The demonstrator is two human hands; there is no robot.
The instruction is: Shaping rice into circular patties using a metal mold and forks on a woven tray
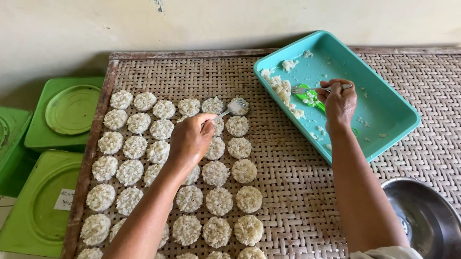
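- Left hand point(190, 140) grasps a spoon point(233, 108), pressing a rice round point(236, 125) flat on the woven bench point(306, 178).
- Right hand point(339, 101) grasps a fork point(304, 90) over the teal tray point(394, 116); scoop even portions.

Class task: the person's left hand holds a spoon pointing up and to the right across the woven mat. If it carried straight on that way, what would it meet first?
Probably the near rim of the teal tray, beyond the spoon in the left hand; bare woven mat lies between.

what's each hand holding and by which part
Left hand holds a spoon by its handle. Right hand holds a fork by its handle, over the teal tray.
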